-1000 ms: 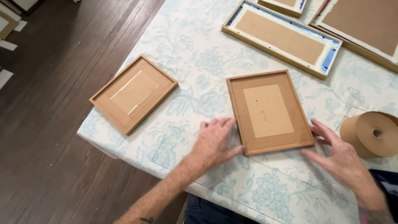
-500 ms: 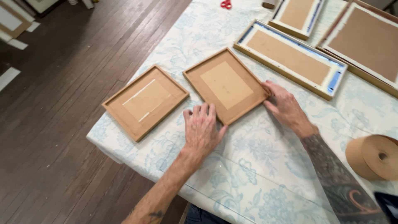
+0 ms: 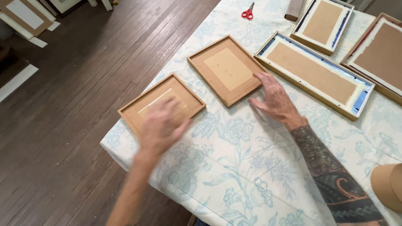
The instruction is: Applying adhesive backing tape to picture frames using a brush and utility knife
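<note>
— Frames, two small wooden ones, lie face down on the flowered tablecloth (image 3: 251, 167). Where do the hands sit?

— Right hand (image 3: 274, 98) rests flat, fingers spread, at the lower right corner of the upper small frame (image 3: 226, 69), touching its edge. It pinches nothing.

— And the other?

— Left hand (image 3: 161, 125) is over the lower small frame (image 3: 161, 102), near the table's left edge. It is blurred, so I cannot tell whether it touches the backing or hovers; the fingers look loosely open, holding nothing.

— What lies around them?

— Just right of the upper frame is a long frame (image 3: 314, 73) with a white rim and blue strips, also face down. Beyond it sits a smaller white-rimmed frame (image 3: 322, 23), and a big dark-edged frame (image 3: 379, 56) runs off the right side. Red scissors (image 3: 248, 11) lie near the far edge. A brown tape roll (image 3: 387, 186) shows at the lower right.

— Anything in the way?

— Only the left hand and forearm, covering part of the lower frame. Dark wooden floor (image 3: 83, 83) lies to the left.
</note>
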